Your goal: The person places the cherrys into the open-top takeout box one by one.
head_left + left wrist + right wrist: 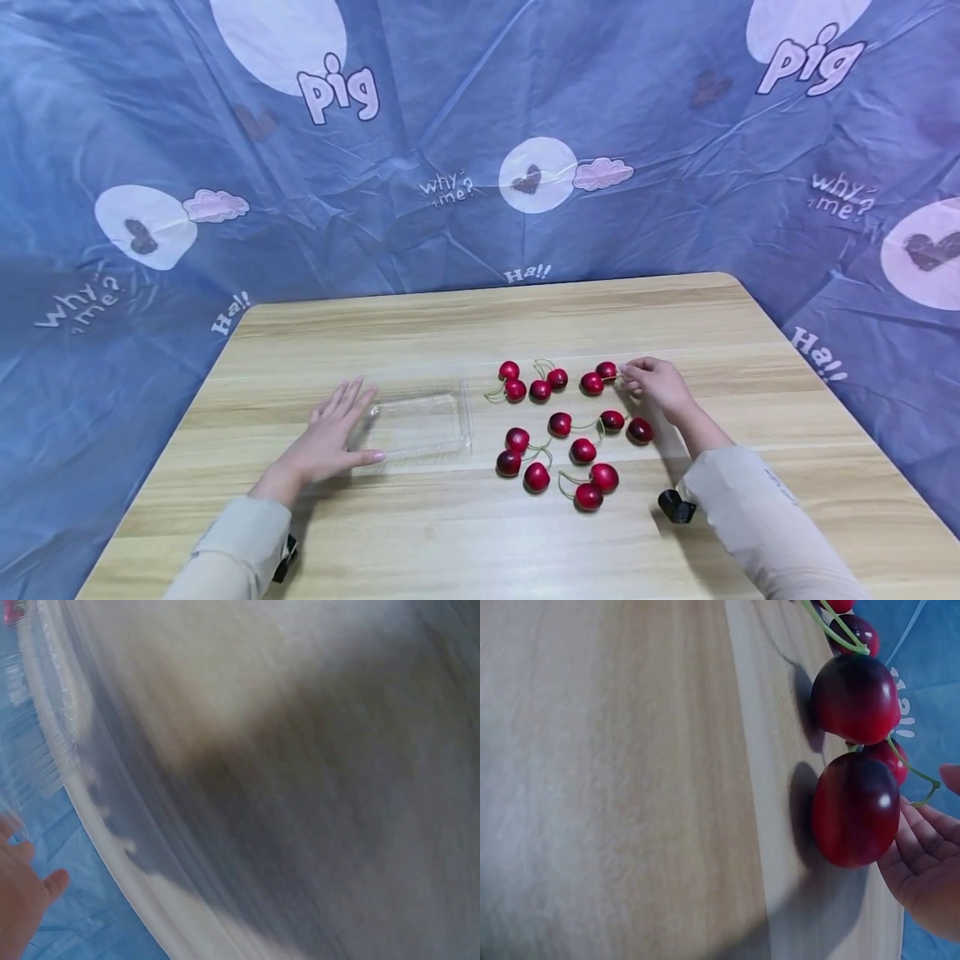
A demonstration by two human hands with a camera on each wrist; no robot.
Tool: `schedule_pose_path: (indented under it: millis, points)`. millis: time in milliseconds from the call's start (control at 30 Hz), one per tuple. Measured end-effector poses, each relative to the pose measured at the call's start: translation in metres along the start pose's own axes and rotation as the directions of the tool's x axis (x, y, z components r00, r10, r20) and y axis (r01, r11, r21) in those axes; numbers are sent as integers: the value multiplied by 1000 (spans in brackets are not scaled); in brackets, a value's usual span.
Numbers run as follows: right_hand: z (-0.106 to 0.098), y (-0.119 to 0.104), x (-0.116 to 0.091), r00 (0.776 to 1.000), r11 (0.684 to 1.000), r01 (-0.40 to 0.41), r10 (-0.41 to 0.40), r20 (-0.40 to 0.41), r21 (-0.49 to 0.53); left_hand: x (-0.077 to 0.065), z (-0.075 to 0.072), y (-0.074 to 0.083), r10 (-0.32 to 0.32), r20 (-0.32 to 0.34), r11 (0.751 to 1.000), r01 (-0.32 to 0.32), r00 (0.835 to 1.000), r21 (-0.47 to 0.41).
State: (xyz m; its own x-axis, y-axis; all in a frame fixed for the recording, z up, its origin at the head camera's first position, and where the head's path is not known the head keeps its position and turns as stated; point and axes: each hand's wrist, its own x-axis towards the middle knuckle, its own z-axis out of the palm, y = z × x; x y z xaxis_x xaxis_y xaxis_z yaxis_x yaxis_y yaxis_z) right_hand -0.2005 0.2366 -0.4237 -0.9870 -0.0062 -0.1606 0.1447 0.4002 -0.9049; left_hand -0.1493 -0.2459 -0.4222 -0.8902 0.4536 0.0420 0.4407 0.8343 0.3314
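In the head view my left hand (330, 437), fingers spread and thumb apart, lies at the left side of a clear plastic box (464, 421). Part of the box (49, 690) also shows in the left wrist view. My right hand (656, 385) is at the stems of a cherry pair (592, 383) at the back right. In the right wrist view, a green stem (934, 784) lies between thumb and fingertips, with a gap visible between them. A dark red cherry (855, 810) stands in front of that hand there, partly covering the view of the table edge.
Several more cherries with green stems lie in clusters right of the box, such as a front pair (603, 477) and a back-left pair (514, 390). A blue printed cloth (420, 233) hangs behind the wooden table (375, 533). Black wrist devices (677, 506) sit under the sleeves.
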Motion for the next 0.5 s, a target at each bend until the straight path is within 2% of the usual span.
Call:
schedule_pose_path:
  millis: [500]
  points:
    - [2,-5,3,998,997,-56,56,-18,48,4,-1,-2,0,-2,1000,0,1000,8]
